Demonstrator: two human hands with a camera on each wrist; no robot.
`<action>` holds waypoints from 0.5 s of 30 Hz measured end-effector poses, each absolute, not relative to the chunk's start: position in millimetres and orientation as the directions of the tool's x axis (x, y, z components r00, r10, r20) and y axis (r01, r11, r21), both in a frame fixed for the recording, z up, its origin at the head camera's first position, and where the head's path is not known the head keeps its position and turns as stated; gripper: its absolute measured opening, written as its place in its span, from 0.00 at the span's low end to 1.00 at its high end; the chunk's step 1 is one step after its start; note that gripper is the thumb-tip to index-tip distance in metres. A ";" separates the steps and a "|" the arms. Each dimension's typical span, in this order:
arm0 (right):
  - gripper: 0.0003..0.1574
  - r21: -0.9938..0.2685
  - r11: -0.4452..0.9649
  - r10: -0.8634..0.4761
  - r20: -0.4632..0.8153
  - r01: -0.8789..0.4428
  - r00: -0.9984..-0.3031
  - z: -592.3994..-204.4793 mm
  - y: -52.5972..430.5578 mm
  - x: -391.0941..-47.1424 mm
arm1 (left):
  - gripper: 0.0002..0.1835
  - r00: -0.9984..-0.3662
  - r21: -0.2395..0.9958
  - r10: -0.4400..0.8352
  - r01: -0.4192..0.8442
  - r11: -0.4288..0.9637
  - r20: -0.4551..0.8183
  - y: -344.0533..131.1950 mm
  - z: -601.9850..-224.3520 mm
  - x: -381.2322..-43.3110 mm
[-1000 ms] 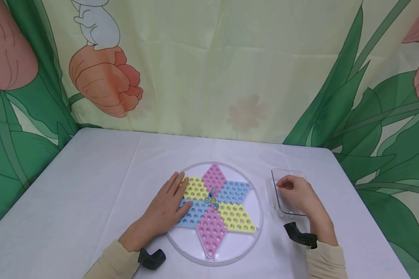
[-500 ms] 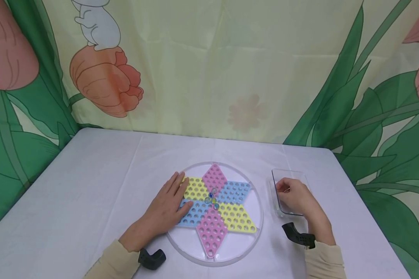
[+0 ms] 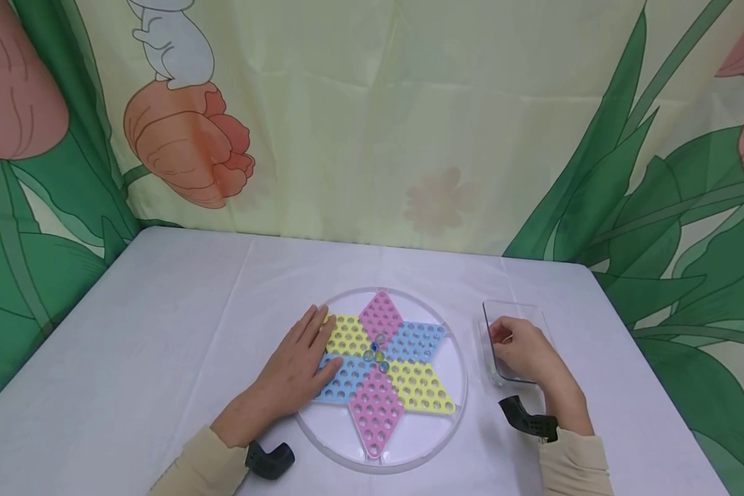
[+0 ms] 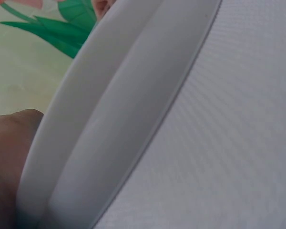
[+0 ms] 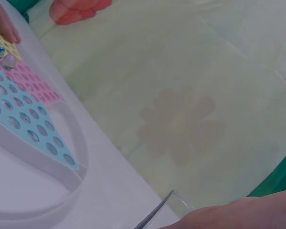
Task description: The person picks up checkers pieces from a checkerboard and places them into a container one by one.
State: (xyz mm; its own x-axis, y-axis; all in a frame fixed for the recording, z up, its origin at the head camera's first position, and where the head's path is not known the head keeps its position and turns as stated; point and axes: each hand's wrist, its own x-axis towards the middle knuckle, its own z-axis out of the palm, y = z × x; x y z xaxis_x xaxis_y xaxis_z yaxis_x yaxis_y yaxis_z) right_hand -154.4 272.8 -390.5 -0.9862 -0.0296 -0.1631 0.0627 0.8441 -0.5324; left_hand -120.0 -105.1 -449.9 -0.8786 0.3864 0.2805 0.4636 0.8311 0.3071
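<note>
A round white Chinese checkers board (image 3: 375,413) with a pink, yellow and blue star lies on the table. Several glass marbles (image 3: 368,356) sit in holes around the star's middle. My left hand (image 3: 291,375) rests flat across the board's left side, fingers straight, covering parts of a yellow and a blue point. To the right, my right hand (image 3: 523,350) reaches into a clear plastic box (image 3: 494,368) with thumb and fingers bent together. I cannot tell whether it pinches anything. In the right wrist view, only the box's corner (image 5: 171,193) shows beside the hand.
The white tablecloth (image 3: 130,344) covers the table up to its back edge. Behind it hangs a curtain (image 3: 359,138) printed with tulips and a rabbit. A black wrist camera (image 3: 529,419) sits under the right wrist, another (image 3: 270,460) near the left.
My right hand has dipped slightly lower into the clear box, and its wrist has shifted a little to the left. The left hand, board and marbles stay as they were.
</note>
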 end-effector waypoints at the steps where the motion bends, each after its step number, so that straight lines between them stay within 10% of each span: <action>1: 0.11 -0.531 0.845 -0.027 -0.161 0.064 -0.987 -389.4 272.7 -153.8 | 0.39 -0.879 0.306 0.386 0.463 0.832 0.281 -105.1 -449.8 -120.0; 15: 0.13 -0.574 0.814 0.078 -0.034 0.083 -0.996 -368.1 266.6 -147.1 | 0.39 -0.880 0.303 0.382 0.460 0.835 0.284 -105.0 -450.3 -120.5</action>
